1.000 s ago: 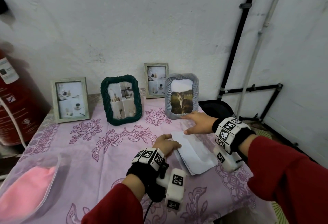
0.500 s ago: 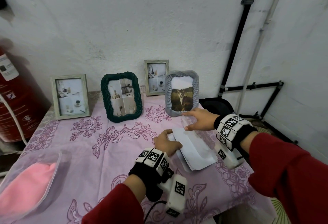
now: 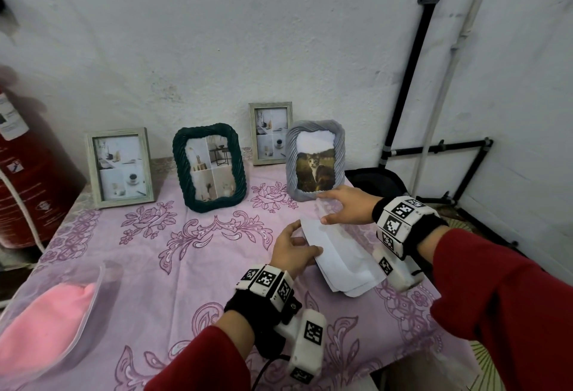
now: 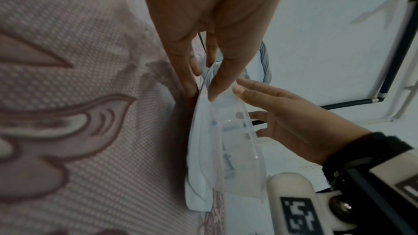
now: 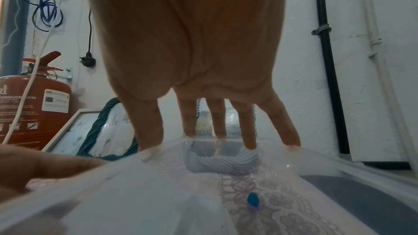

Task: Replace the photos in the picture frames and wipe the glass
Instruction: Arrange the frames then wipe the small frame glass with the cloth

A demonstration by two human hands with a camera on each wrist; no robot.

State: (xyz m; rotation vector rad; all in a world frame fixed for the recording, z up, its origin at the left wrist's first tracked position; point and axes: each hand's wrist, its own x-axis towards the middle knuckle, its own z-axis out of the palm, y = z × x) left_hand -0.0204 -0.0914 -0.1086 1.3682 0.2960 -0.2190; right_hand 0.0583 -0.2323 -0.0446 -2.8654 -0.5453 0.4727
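Observation:
A clear plastic sleeve (image 3: 341, 262) with white photo sheets inside lies on the table (image 3: 155, 266) at the right. My left hand (image 3: 296, 248) pinches the sleeve's near left edge between thumb and finger; the left wrist view shows that pinch on the sleeve (image 4: 226, 140). My right hand (image 3: 336, 209) lies with straight fingers on the sleeve's far end, just in front of the grey rope frame (image 3: 314, 161) with a cat photo. In the right wrist view the fingertips (image 5: 250, 145) touch the sleeve's clear rim (image 5: 158, 176). A dark green frame (image 3: 209, 167) and two pale wooden frames (image 3: 119, 167) (image 3: 270, 133) stand behind.
A clear tub with a pink cloth (image 3: 40, 322) sits at the table's near left corner. A red fire extinguisher (image 3: 28, 180) stands left of the table. A black object (image 3: 375, 183) and black pipes lie beyond the right edge. The wall is close behind the frames.
Both hands stay on the sleeve. My left thumb has spread up along its left edge, and my right hand has shifted slightly along the far end.

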